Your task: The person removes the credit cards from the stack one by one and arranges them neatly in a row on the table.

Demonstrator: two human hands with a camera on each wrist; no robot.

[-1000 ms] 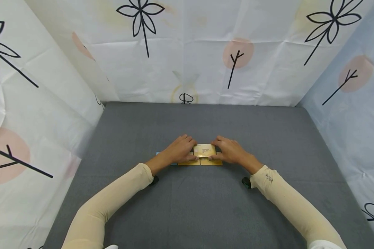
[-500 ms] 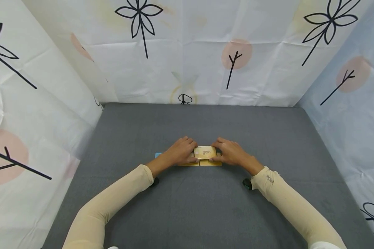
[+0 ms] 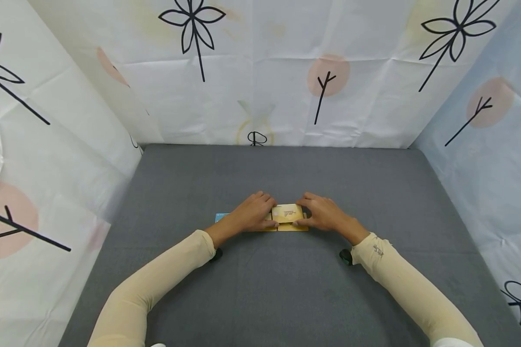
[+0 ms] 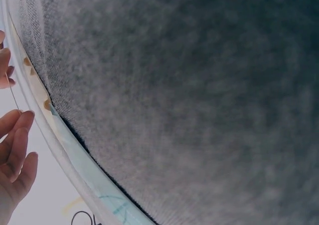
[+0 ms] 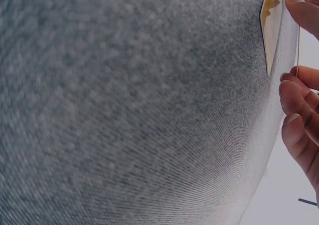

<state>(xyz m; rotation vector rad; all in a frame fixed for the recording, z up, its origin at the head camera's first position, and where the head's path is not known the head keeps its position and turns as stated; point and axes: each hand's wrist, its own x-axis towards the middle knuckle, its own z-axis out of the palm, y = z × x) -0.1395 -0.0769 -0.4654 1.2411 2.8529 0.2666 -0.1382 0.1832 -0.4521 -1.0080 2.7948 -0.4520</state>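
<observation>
Both hands hold one gold bank-style card (image 3: 286,213), my left hand (image 3: 253,212) at its left end and my right hand (image 3: 323,212) at its right end. In each hand the thumb is at the near edge and the fingers at the far edge. The left wrist view shows the held card (image 4: 14,96) edge-on, raised off the table. Below it lie a gold card (image 3: 293,228) and another gold card (image 3: 267,229), partly hidden by the left hand. A blue card (image 3: 220,216) shows past the left wrist. In the right wrist view, a flat card (image 5: 271,30) lies under the fingers.
A dark grey cloth-covered table (image 3: 260,289) spreads around the hands. White printed fabric (image 3: 278,96) hangs behind it and along both sides. Dark wrist devices sit under the sleeve (image 3: 178,265) cuffs.
The held card has shifted slightly right over the lying cards, both hands moving with it. More of the blue card shows at left. The hold on the card looks the same.
</observation>
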